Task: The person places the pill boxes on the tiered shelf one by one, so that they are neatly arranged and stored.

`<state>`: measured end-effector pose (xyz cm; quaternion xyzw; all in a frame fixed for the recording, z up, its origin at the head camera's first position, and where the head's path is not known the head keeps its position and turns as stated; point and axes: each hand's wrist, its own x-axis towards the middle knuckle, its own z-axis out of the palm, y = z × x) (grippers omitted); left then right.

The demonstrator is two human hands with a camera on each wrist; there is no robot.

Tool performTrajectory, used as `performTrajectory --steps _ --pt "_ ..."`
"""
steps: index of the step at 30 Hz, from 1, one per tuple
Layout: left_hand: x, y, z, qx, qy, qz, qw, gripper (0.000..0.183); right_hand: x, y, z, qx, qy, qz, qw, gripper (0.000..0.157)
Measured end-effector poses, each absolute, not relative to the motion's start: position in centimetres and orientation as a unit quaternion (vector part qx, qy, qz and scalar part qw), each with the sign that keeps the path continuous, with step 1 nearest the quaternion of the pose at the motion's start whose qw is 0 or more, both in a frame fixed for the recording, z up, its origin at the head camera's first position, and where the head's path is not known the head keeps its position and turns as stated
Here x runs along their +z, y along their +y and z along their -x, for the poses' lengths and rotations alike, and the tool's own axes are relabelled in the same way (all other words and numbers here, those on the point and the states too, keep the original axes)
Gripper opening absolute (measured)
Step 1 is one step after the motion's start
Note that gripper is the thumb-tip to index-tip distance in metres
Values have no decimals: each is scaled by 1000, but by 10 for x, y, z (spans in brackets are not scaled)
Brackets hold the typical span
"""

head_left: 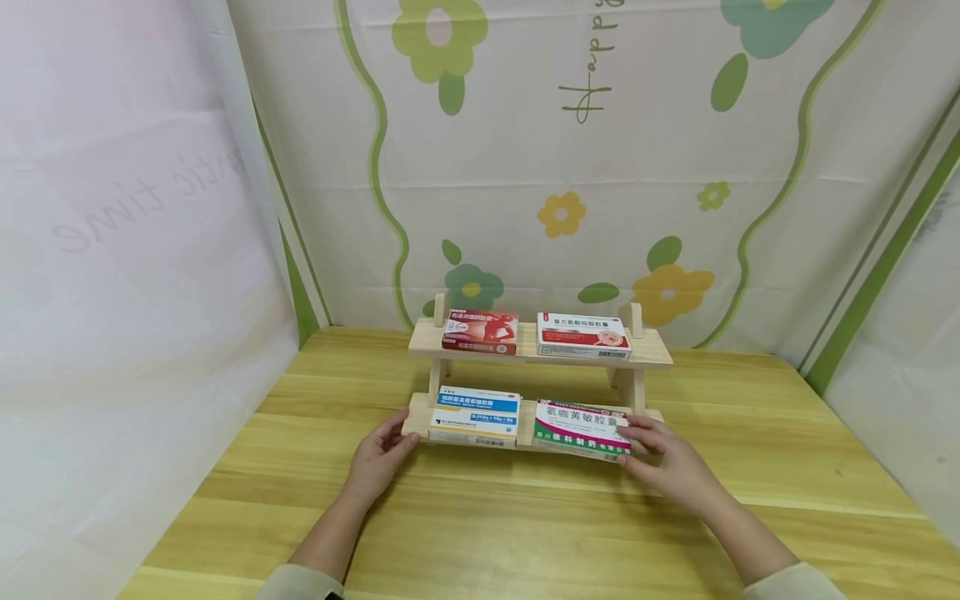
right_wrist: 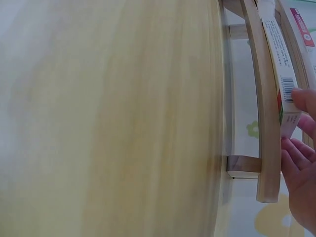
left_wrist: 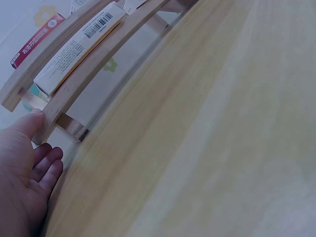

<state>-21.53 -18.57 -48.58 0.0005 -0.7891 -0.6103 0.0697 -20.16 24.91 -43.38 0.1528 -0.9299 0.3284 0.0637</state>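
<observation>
A two-tier wooden display rack (head_left: 528, 343) carries medicine boxes on both tiers. My left hand (head_left: 377, 460) grips the left end of the lower shelf, its thumb against the front edge in the left wrist view. Beside it lies a blue, white and yellow medicine box (head_left: 476, 417). With thumb and fingers, my right hand (head_left: 672, 465) holds the right end of a white, pink and green medicine box (head_left: 577, 429) on the lower shelf. In the right wrist view, the thumb (right_wrist: 303, 100) lies on this box near its barcode.
On the upper tier sit a red medicine box (head_left: 480, 332) and a white and red medicine box (head_left: 583, 335). The rack stands on a wood-grain table (head_left: 495, 525), with a flower-printed curtain (head_left: 480, 167) behind it and white cloth (head_left: 135, 275) at the left.
</observation>
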Motion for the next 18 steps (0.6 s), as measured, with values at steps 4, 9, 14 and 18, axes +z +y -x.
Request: performTrajectory --steps 4,9,14,18 --pt "-485 -185 215 -613 -787 -2 69 52 -434 249 203 331 -930 -142 68 43" --pt "-485 -185 215 -611 -788 -3 68 52 -436 248 205 332 -930 -137 75 41" --pt "-485 -185 215 -609 -790 -3 70 53 -437 248 205 338 -929 -132 77 40" --pt "-485 -185 214 -608 -791 -5 69 53 -436 249 203 345 -928 -122 71 47"
